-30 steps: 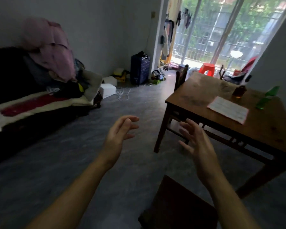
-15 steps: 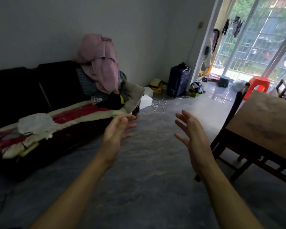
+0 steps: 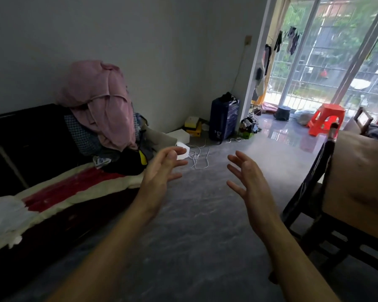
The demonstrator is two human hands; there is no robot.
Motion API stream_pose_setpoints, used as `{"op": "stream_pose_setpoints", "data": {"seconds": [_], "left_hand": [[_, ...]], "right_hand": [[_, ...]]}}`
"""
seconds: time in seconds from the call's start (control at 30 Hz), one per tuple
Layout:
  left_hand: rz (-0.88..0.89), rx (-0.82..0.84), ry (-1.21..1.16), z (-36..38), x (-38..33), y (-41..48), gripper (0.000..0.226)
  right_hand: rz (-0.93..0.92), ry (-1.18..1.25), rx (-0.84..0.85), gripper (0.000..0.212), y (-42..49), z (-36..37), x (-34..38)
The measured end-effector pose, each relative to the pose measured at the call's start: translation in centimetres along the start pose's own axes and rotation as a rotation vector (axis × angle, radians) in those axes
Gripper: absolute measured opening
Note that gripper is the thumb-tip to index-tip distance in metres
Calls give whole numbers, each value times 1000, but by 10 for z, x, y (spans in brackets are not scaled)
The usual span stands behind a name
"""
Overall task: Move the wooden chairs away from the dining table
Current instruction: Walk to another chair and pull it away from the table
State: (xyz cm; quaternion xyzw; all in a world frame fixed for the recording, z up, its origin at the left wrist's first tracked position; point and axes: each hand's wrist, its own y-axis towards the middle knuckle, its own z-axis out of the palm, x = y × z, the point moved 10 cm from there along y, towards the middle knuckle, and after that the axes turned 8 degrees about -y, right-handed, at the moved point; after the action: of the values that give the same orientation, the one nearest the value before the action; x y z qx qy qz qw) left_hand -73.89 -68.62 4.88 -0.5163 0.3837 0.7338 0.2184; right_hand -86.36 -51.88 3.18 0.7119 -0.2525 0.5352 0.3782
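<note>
**Both hands empty, chair waiting at three o'clock**

Head view: The left hand [image 3: 162, 173] and the right hand [image 3: 247, 182] are raised mid-frame over the grey floor [image 3: 194, 247], palms turned towards each other. The fingers [image 3: 236, 158] are spread and released, grasping nothing.

The wooden chair [image 3: 312, 182] stands at about three o'clock, well apart from both hands. Its dark back presses close against the near edge of the table [image 3: 362, 175], and its seat is hidden underneath. At two o'clock, past the table's far end, a wooden frame shows that may be a second chair; it is too cut off to tell.

The chair looks like solid, rigid timber, so it is probably fairly heavy and will not flex. The top rail of the back, up near two o'clock, seems the best hold, one hand at each end. Its legs may scrape or catch on the table's lower rails.

At nine o'clock, a sofa [image 3: 31, 149] carries piled clothes. A dark suitcase [image 3: 224, 118] stands at twelve, and a red stool [image 3: 325, 118] at one o'clock.
</note>
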Motion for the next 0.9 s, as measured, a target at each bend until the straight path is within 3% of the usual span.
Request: {"op": "stream_pose_setpoints", "data": {"seconds": [0.07, 0.57, 0.7, 0.9], "left_hand": [[-10, 7, -8, 6, 21, 53, 36], [-31, 155, -24, 61, 154, 377, 53], [-50, 205, -58, 75, 188, 461, 44], [-82, 300, -95, 120, 231, 586, 41]], "right_hand": [[25, 11, -23, 55, 48, -8, -16], [48, -36, -138, 48, 355, -46, -102], [62, -67, -194, 57, 434, -56, -129], [68, -86, -312, 43, 542, -94, -151]]}}
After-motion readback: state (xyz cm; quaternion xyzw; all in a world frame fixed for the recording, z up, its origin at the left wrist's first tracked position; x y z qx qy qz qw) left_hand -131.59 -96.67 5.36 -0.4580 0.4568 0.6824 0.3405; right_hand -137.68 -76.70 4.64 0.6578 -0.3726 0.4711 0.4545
